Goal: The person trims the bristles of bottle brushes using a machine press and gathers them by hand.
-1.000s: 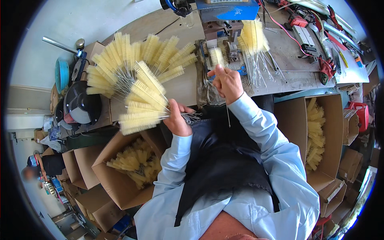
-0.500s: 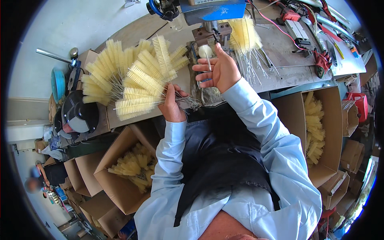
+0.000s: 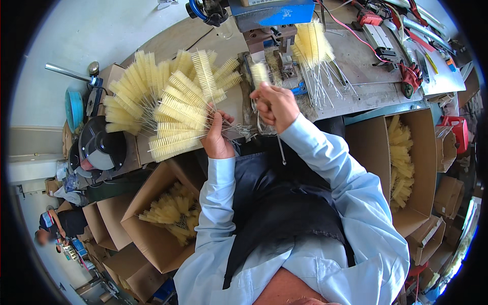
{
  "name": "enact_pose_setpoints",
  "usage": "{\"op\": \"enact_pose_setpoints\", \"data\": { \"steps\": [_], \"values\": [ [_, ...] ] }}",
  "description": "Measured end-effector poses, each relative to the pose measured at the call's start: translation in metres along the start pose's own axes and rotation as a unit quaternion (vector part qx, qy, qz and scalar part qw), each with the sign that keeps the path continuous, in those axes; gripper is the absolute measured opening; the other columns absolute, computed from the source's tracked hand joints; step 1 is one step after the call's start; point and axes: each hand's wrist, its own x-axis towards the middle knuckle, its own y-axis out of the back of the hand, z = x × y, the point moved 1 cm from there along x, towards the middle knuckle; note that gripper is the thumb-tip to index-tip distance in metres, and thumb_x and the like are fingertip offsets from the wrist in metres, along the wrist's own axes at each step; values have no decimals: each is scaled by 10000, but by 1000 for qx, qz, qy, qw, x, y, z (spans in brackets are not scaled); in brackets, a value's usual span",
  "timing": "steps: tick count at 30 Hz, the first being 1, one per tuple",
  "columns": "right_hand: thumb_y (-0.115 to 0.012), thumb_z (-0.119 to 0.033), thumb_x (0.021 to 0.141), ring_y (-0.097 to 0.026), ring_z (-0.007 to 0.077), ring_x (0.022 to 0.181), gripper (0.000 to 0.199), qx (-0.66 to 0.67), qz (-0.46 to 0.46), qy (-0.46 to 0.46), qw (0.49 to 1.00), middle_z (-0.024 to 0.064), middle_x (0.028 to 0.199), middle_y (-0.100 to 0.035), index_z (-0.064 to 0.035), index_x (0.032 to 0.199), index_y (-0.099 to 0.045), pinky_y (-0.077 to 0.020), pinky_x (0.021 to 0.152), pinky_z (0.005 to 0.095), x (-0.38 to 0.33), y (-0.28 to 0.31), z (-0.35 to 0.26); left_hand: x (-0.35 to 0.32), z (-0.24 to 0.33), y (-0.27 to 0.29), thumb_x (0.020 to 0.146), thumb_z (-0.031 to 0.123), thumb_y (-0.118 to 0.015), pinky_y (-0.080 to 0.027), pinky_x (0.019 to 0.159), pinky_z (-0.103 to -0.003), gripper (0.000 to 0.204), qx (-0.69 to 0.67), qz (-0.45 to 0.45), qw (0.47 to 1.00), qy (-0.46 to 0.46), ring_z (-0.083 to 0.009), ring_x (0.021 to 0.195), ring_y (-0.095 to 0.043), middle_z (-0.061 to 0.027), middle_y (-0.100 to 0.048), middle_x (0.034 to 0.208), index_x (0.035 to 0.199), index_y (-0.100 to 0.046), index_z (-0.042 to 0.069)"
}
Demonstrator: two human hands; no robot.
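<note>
My left hand [image 3: 219, 136] is closed round the wire stems of several pale yellow bristle brushes, which fan out to its left. The stem ends stick out at the right of that hand. Pinched in my right hand [image 3: 277, 105] is a single bottle brush [image 3: 260, 74], its bristle head pointing away from me and its looped wire stem hanging toward my lap. Just beyond it stands a blue press machine [image 3: 274, 15] with a metal clamp block [image 3: 288, 68] under its head. More loose brushes [image 3: 140, 76] lie at the left of the bench.
A pile of brushes [image 3: 312, 46] lies right of the press, stems toward me. Cardboard boxes holding brushes stand at the left [image 3: 133, 236] and right [image 3: 426, 168]. A dark round cutting machine [image 3: 104, 142] sits at the bench's left edge. Another person [image 3: 63, 223] is far left.
My right hand, open at the press before, has closed on a brush's wire stem and drawn it toward me, clear of the press head. The left hand has hardly moved.
</note>
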Motion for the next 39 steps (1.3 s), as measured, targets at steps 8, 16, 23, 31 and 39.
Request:
{"op": "enact_pose_setpoints", "data": {
  "steps": [8,16,23,31,39],
  "values": [
    [-483,-352,1036,-309,84,386,405,-44,63,99,992,15,558,-440,23,920,-584,-252,344,246,-6,61,-21,4,-7,14,883,49,-682,-541,806,-384,220,-22,-18,992,121,-185,842,-624,-45,-643,936,1084,-594,70],
    [-443,-323,1057,-299,73,408,347,76,10,53,996,-10,564,-382,-20,919,-540,-245,364,243,7,71,-38,-1,-10,1,886,58,-676,-558,731,-373,174,7,-8,993,115,-179,773,-631,-34,-641,907,1038,-595,81],
    [-429,-338,1063,-278,73,409,368,91,-22,39,995,-18,550,-344,-11,932,-535,-237,362,243,7,72,-38,1,-9,4,914,84,-648,-537,783,-390,169,-11,-17,993,113,-186,840,-603,-36,-615,956,1076,-599,82],
    [-367,-420,1064,-235,82,399,419,234,-187,-4,954,-42,532,-321,-52,960,-536,-241,343,238,16,85,-33,-5,-4,-1,904,44,-638,-559,738,-398,179,-7,9,994,109,-188,789,-617,-48,-620,930,1076,-592,54],
    [-342,-431,1066,-238,85,400,447,221,-163,-10,961,-33,517,-318,-53,939,-544,-247,338,245,20,86,-31,-4,-6,3,906,47,-638,-556,738,-390,172,-5,7,995,104,-177,790,-616,-44,-622,926,1072,-594,59]
  ]
}}
